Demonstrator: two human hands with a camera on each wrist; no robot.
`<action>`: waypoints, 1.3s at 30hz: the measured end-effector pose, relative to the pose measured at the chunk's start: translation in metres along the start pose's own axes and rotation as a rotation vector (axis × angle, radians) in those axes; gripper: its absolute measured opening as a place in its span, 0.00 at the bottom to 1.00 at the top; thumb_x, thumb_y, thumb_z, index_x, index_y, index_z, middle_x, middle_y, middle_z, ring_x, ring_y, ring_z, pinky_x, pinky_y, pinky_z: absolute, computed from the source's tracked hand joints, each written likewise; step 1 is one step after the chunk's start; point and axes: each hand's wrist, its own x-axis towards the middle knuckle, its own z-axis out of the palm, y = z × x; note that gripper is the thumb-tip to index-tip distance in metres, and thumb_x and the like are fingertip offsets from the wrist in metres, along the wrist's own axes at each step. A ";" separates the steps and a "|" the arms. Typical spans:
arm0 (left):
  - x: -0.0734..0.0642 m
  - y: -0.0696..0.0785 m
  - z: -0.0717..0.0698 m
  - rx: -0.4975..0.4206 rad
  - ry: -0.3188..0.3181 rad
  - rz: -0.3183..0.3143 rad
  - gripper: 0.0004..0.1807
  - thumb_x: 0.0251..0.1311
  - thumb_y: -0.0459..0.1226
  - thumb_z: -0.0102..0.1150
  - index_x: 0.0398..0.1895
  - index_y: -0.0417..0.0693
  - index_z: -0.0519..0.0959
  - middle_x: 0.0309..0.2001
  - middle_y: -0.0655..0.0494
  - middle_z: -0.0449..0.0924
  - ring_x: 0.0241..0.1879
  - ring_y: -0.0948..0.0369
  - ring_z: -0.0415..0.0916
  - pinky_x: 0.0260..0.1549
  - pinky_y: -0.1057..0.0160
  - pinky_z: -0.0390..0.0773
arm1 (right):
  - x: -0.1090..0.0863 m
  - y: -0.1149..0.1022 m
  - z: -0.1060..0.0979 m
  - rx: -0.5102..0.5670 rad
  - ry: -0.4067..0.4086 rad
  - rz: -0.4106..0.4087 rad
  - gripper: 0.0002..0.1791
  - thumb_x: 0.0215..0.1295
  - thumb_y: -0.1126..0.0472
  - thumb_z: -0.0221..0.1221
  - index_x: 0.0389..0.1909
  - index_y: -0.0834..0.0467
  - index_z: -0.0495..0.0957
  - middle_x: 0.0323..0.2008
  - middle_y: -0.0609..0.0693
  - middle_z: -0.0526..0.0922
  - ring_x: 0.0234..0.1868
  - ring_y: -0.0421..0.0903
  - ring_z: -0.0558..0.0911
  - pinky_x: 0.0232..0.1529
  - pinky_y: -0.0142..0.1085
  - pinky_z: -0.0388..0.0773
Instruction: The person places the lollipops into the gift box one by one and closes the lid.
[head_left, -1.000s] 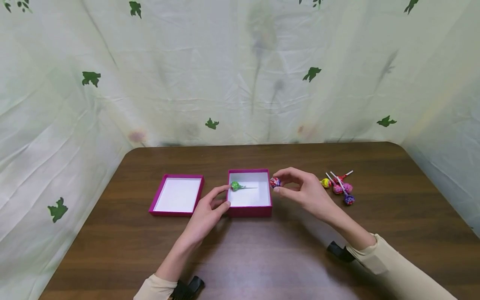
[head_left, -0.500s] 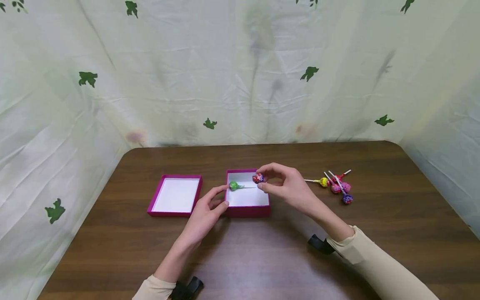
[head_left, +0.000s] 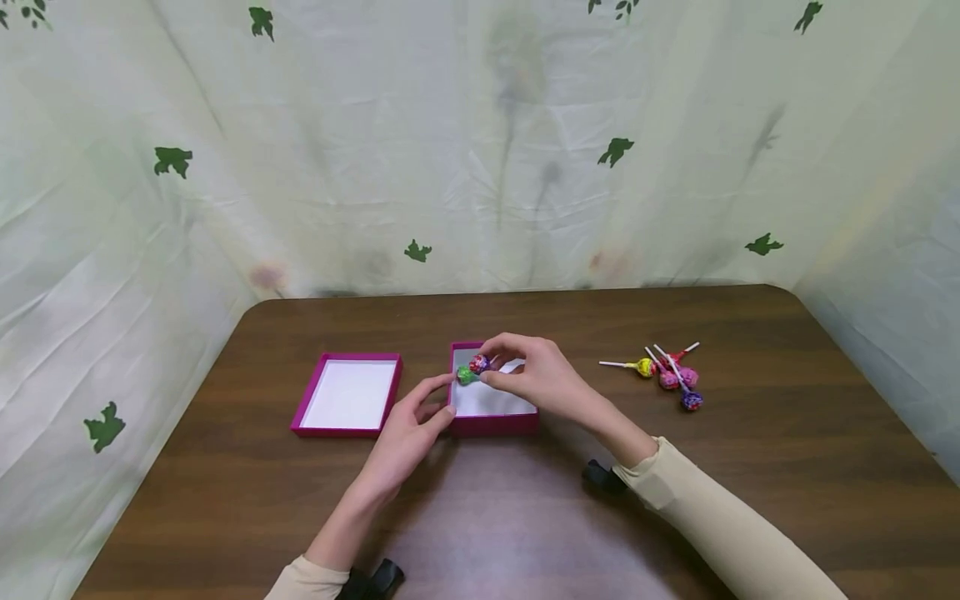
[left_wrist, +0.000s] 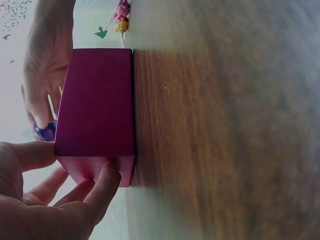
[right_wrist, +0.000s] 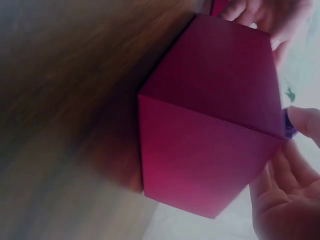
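In headcam only, green lolly (head_left: 465, 376); L hand (head_left: 412, 412) wide, R (head_left: 531, 371) w/ red-blue lolly (head_left: 478, 363).

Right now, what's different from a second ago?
The right hand, pinching a red-and-purple lollipop, has moved left, from the right edge of the box to above it, near the green lollipop inside. Nothing was let go. The left hand stays against the box's left side; the lid and other lollipops lie as they were.

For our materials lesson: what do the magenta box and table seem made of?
The magenta box: probably stiff cardboard, smooth and fairly matte, judging by crisp edges and flat walls. The table: wood or wood-look laminate with a soft sheen; streaky grain and a pale reflection show.
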 end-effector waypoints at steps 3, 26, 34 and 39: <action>-0.002 0.001 0.000 0.001 0.004 -0.004 0.25 0.68 0.37 0.57 0.68 0.56 0.70 0.71 0.50 0.63 0.64 0.44 0.68 0.55 0.43 0.73 | 0.005 0.002 0.005 -0.065 -0.038 -0.002 0.12 0.60 0.59 0.68 0.44 0.50 0.82 0.35 0.38 0.83 0.38 0.36 0.81 0.40 0.35 0.80; -0.001 -0.004 0.001 -0.028 0.002 0.031 0.24 0.67 0.35 0.57 0.66 0.54 0.72 0.68 0.52 0.66 0.61 0.47 0.72 0.55 0.44 0.74 | 0.036 0.004 0.020 -0.314 -0.296 0.085 0.09 0.58 0.61 0.69 0.41 0.52 0.86 0.33 0.39 0.85 0.37 0.36 0.81 0.40 0.33 0.76; 0.001 -0.003 0.001 -0.041 0.006 0.047 0.24 0.67 0.34 0.57 0.66 0.53 0.73 0.67 0.52 0.69 0.60 0.49 0.73 0.53 0.46 0.75 | 0.040 0.006 0.027 -0.404 -0.272 0.109 0.08 0.57 0.59 0.70 0.37 0.51 0.85 0.32 0.40 0.83 0.34 0.37 0.78 0.39 0.33 0.74; 0.001 -0.002 0.000 -0.035 0.004 0.045 0.24 0.67 0.34 0.57 0.66 0.53 0.72 0.67 0.51 0.69 0.60 0.49 0.73 0.54 0.46 0.75 | 0.041 0.007 0.031 -0.443 -0.243 0.104 0.08 0.56 0.58 0.71 0.37 0.50 0.84 0.30 0.39 0.82 0.34 0.38 0.78 0.38 0.34 0.74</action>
